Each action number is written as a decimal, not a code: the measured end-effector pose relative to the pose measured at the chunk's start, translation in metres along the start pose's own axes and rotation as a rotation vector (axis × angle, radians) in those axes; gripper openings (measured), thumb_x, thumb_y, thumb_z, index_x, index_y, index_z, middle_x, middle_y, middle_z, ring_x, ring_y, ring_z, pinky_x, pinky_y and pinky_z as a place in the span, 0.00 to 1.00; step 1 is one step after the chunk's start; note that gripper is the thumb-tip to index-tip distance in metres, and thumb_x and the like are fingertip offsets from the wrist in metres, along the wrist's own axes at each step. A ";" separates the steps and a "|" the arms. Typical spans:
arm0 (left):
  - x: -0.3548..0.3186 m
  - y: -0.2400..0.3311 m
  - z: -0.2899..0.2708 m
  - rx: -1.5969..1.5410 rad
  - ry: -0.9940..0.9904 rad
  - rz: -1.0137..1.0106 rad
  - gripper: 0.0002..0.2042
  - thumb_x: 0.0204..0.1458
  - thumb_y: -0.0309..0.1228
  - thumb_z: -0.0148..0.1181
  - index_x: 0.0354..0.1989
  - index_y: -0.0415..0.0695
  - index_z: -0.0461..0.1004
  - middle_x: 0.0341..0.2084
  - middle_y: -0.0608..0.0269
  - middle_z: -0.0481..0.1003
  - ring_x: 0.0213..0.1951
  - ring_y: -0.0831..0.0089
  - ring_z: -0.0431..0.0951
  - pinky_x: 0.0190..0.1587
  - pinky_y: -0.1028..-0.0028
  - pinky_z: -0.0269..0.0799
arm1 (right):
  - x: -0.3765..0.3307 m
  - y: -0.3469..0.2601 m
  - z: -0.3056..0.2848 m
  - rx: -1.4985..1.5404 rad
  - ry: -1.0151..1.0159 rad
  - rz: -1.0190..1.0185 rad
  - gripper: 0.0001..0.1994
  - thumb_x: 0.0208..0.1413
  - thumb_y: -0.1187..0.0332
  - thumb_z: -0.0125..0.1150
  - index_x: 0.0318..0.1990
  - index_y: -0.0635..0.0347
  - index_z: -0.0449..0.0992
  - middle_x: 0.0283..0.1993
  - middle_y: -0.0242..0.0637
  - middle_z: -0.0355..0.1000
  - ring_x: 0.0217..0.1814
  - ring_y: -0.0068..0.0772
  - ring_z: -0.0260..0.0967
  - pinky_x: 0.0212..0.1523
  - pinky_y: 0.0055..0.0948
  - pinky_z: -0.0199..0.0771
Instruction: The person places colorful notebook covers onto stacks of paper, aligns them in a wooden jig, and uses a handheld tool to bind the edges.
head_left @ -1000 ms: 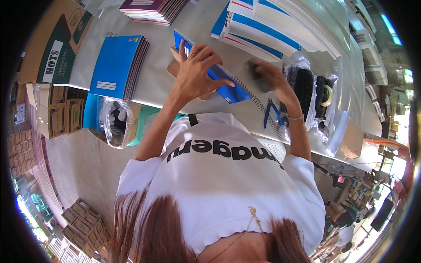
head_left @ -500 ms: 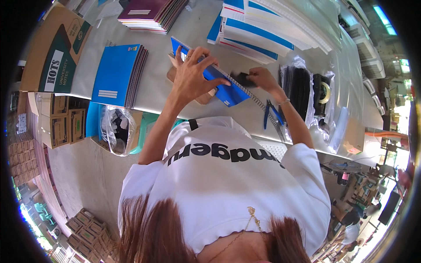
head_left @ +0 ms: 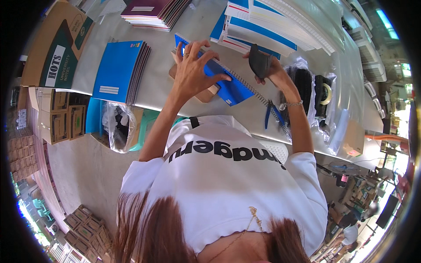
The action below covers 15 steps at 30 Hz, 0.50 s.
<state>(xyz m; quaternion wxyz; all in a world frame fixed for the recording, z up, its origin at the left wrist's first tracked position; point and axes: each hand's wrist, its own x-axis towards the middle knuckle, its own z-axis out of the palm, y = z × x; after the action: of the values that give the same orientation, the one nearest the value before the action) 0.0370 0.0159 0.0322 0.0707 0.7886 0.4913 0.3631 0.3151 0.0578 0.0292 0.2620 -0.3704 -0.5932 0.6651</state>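
Binding step, upper centre: left hand [head_left: 192, 65] splayed flat on blue spiral notebook [head_left: 223, 79]; right hand [head_left: 268, 65] gripping dark pad [head_left: 259, 62] (next, likely seating the coil squarely).

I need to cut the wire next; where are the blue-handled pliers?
In the head view, the blue-handled pliers lie on the grey table, right of the blue spiral notebook, below the right hand.

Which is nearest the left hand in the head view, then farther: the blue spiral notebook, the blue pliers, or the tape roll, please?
1. Blue spiral notebook, under the left hand.
2. Blue pliers, to its right.
3. Tape roll, farthest right.
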 end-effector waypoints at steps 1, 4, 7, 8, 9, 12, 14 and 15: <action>0.002 0.000 0.000 0.000 0.006 0.009 0.26 0.28 0.52 0.76 0.34 0.52 0.76 0.49 0.65 0.65 0.60 0.62 0.61 0.67 0.46 0.36 | 0.000 -0.009 0.007 0.050 -0.034 -0.044 0.17 0.55 0.75 0.59 0.53 0.62 0.74 0.34 0.39 0.76 0.43 0.23 0.75 0.27 0.19 0.75; 0.002 -0.005 0.000 -0.004 -0.041 0.031 0.27 0.27 0.52 0.77 0.36 0.50 0.78 0.49 0.63 0.66 0.59 0.58 0.61 0.67 0.41 0.31 | 0.005 -0.017 0.025 0.085 0.008 -0.100 0.16 0.53 0.74 0.61 0.50 0.59 0.76 0.40 0.40 0.76 0.44 0.24 0.74 0.33 0.20 0.77; -0.001 -0.008 0.002 -0.023 -0.025 0.035 0.27 0.27 0.52 0.77 0.35 0.50 0.78 0.47 0.63 0.67 0.59 0.59 0.62 0.68 0.41 0.28 | 0.012 -0.028 0.041 -0.019 0.030 -0.184 0.14 0.51 0.71 0.64 0.47 0.59 0.78 0.44 0.38 0.76 0.41 0.27 0.74 0.39 0.25 0.77; 0.000 -0.008 0.002 -0.027 -0.032 0.042 0.27 0.27 0.51 0.77 0.35 0.49 0.78 0.47 0.63 0.68 0.59 0.59 0.62 0.68 0.40 0.28 | 0.015 -0.025 0.041 -0.192 0.028 -0.209 0.13 0.50 0.70 0.65 0.45 0.59 0.78 0.44 0.37 0.77 0.40 0.28 0.74 0.40 0.28 0.76; 0.000 -0.008 0.001 -0.030 -0.039 0.049 0.27 0.27 0.51 0.77 0.34 0.49 0.78 0.46 0.63 0.68 0.59 0.59 0.62 0.68 0.40 0.29 | 0.018 -0.020 0.039 -0.366 0.025 -0.233 0.13 0.50 0.69 0.66 0.43 0.60 0.79 0.44 0.36 0.77 0.39 0.29 0.74 0.42 0.30 0.76; 0.001 -0.007 -0.001 -0.034 -0.055 0.035 0.27 0.27 0.51 0.77 0.34 0.48 0.78 0.45 0.63 0.69 0.59 0.60 0.62 0.68 0.40 0.29 | 0.026 0.011 0.016 -0.848 0.071 0.157 0.09 0.52 0.70 0.60 0.41 0.60 0.78 0.43 0.32 0.75 0.38 0.26 0.70 0.41 0.30 0.72; 0.002 -0.006 -0.003 -0.042 -0.046 0.031 0.27 0.27 0.51 0.77 0.34 0.48 0.78 0.44 0.63 0.69 0.59 0.60 0.63 0.68 0.40 0.29 | 0.025 0.026 0.002 -0.505 0.162 0.088 0.08 0.50 0.72 0.60 0.38 0.60 0.76 0.37 0.36 0.74 0.36 0.27 0.70 0.39 0.25 0.71; 0.000 -0.005 -0.003 -0.048 -0.035 0.026 0.26 0.27 0.51 0.77 0.34 0.48 0.78 0.44 0.63 0.70 0.58 0.60 0.63 0.68 0.40 0.29 | 0.022 0.012 0.010 -0.146 0.164 0.113 0.08 0.49 0.73 0.60 0.38 0.60 0.76 0.35 0.37 0.74 0.36 0.27 0.70 0.38 0.25 0.70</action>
<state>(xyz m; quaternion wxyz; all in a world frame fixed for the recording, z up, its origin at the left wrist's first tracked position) 0.0314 0.0175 0.0319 0.0936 0.7992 0.4707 0.3618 0.2953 0.0672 0.0135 0.2439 -0.4745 -0.5949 0.6012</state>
